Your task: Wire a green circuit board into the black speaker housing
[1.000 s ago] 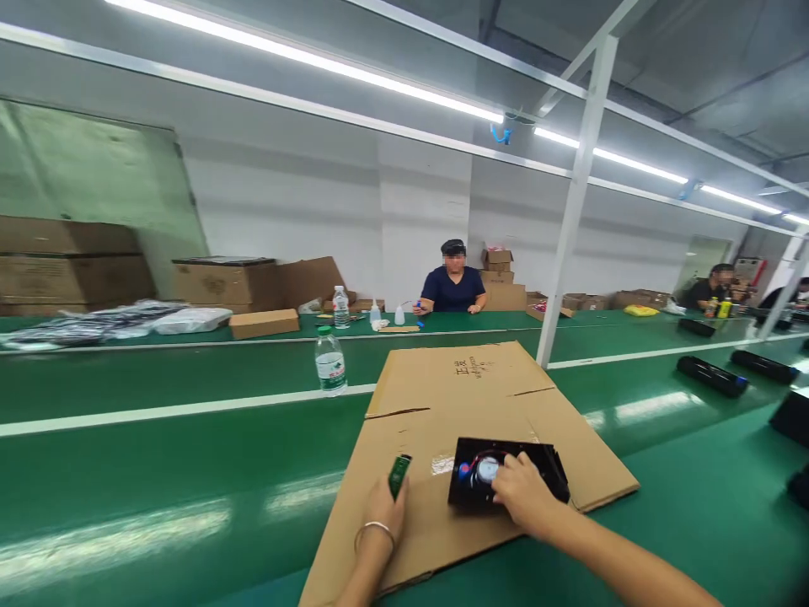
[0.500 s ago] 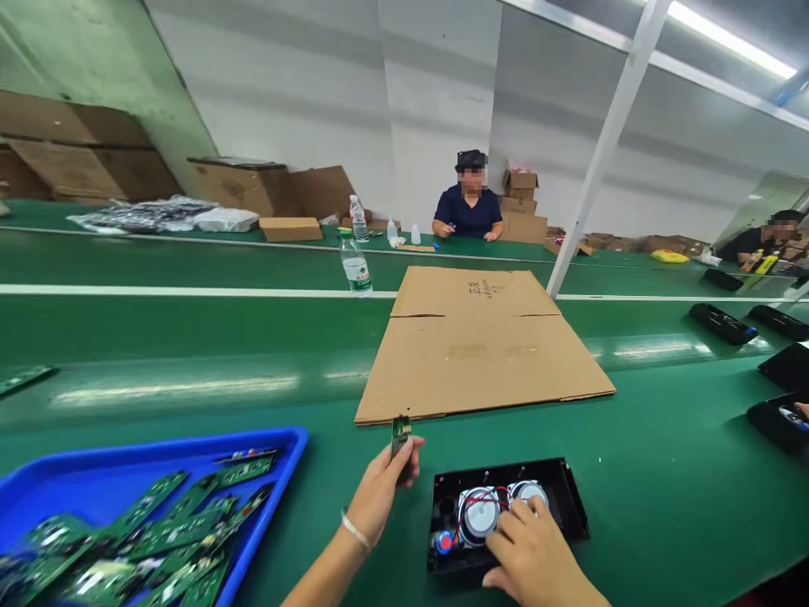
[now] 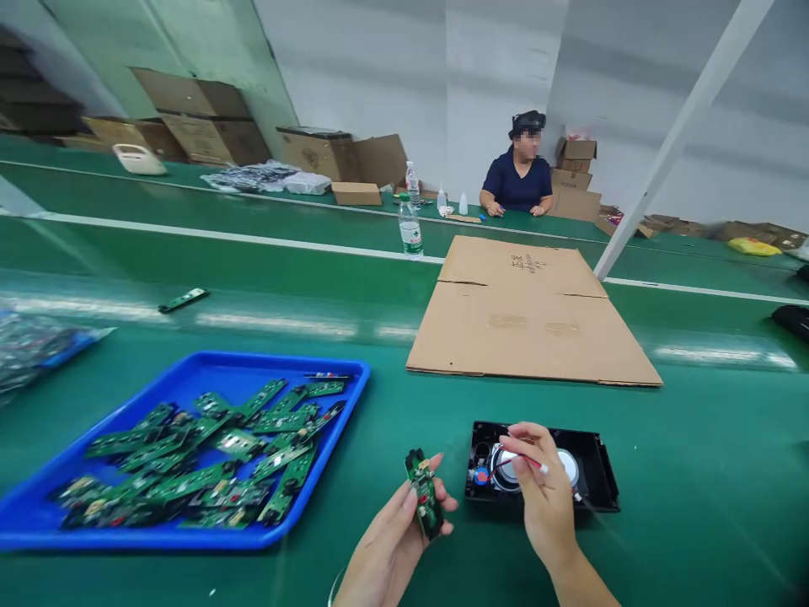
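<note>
Left hand (image 3: 395, 539) is closed around a small green circuit board (image 3: 424, 492), tilted up so I can read its face. Right hand (image 3: 544, 497) pinches a thin red wire (image 3: 515, 460) over the open black plastic speaker housing (image 3: 587, 480), lifting it clear of the round drivers. Just left sits a blue plastic tray (image 3: 190, 396) heaped with spare boards, within easy reach; beyond, flat brown cardboard (image 3: 537, 324).
</note>
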Demonstrator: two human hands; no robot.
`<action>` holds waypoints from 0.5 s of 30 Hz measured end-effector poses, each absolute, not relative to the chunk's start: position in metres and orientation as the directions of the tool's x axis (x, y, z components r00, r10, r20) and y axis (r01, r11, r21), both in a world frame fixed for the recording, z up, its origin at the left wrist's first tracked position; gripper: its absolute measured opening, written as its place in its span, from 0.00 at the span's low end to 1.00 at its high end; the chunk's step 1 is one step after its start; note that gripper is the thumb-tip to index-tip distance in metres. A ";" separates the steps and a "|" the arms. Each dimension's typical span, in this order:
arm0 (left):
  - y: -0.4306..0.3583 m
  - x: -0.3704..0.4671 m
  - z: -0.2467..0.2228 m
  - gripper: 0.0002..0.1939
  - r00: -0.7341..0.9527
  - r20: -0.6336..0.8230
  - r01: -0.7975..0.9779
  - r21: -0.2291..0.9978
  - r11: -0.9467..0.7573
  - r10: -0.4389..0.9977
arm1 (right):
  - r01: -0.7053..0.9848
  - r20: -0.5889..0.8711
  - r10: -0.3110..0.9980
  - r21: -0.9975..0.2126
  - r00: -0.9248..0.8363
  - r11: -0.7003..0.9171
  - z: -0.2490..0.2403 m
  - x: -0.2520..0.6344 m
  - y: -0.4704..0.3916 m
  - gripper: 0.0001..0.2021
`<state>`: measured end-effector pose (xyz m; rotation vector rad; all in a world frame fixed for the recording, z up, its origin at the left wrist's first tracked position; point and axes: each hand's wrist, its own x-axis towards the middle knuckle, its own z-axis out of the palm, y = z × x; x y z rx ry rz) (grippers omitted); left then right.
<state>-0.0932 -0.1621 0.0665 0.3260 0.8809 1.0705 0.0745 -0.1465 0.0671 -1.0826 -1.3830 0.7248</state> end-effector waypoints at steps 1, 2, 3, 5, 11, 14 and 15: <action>-0.162 -0.093 0.066 0.23 0.201 -0.465 -0.620 0.621 0.479 0.862 | 0.078 0.390 0.915 -0.920 0.104 0.383 0.067 0.075 -0.148 0.09; -0.161 -0.093 0.066 0.24 0.207 -0.463 -0.611 0.627 0.484 0.862 | -0.039 0.368 0.926 -0.927 0.085 0.372 0.066 0.075 -0.149 0.09; -0.160 -0.093 0.065 0.25 0.203 -0.460 -0.592 0.646 0.483 0.864 | -0.140 0.343 0.938 -0.927 0.058 0.348 0.065 0.074 -0.151 0.09; -0.159 -0.091 0.063 0.25 0.183 -0.444 -0.530 0.707 0.469 0.877 | -0.211 0.288 0.958 -0.936 0.000 0.281 0.067 0.073 -0.154 0.09; -0.160 -0.087 0.064 0.24 0.141 -0.378 -0.351 0.845 0.404 0.915 | 0.379 0.314 0.917 -0.840 -0.245 0.389 0.093 0.072 -0.160 0.09; -0.161 -0.087 0.067 0.21 0.128 -0.356 -0.347 0.858 0.377 0.926 | 0.482 0.375 0.880 -0.737 -0.291 0.473 0.099 0.069 -0.161 0.11; -0.161 -0.087 0.068 0.21 0.127 -0.352 -0.346 0.860 0.374 0.927 | 0.505 0.379 0.877 -0.717 -0.295 0.480 0.099 0.068 -0.162 0.11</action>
